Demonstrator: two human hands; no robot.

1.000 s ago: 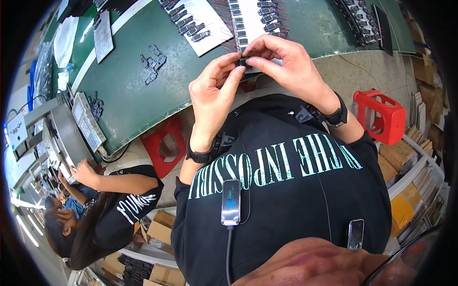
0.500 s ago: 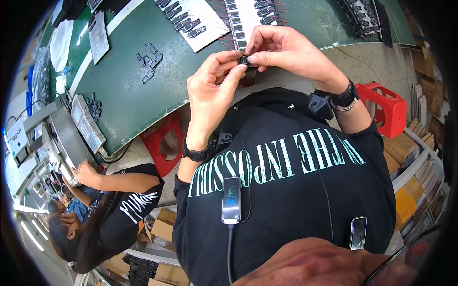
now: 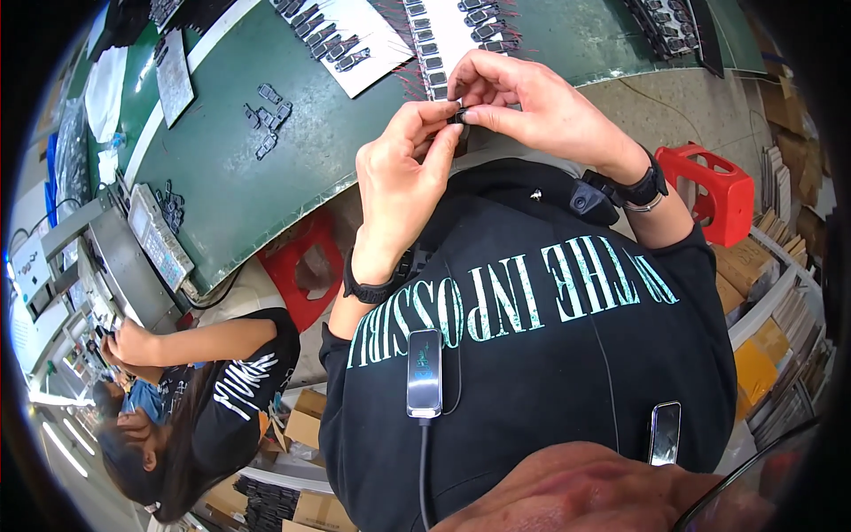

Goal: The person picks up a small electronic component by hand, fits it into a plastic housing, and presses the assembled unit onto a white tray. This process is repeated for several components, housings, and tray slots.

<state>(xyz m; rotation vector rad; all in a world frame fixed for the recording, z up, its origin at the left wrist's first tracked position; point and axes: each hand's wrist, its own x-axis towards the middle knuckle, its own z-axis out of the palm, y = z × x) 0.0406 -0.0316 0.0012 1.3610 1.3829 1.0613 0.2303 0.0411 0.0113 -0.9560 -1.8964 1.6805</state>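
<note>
Pinched between the fingertips of both hands is a small black part [image 3: 458, 116], mostly covered by the fingers; it looks like the small black modules on the table. My left hand [image 3: 401, 170] grips it from the left with thumb and forefinger. From the other side my right hand [image 3: 539, 111] closes its thumb and fingers on it. Just beyond the hands a row of small black rectangular modules [image 3: 432, 62] with thin red wires lies on a white board. To the left, several similar modules [image 3: 337, 49] lie on another white board [image 3: 377, 75].
Loose black modules [image 3: 269, 120] sit on the green table [image 3: 222, 191]. A filled tray [image 3: 660, 27] stands at the far right. Red stools [image 3: 722, 195] flank me. At left, a co-worker's hand [image 3: 133, 344] works near a grey machine [image 3: 133, 257]. Cardboard boxes [image 3: 753, 275] stand at right.
My hands stay together on the small part, with slight finger movement and the left hand a little farther right. The co-worker's hand has moved down and left. The view has shifted slightly.
</note>
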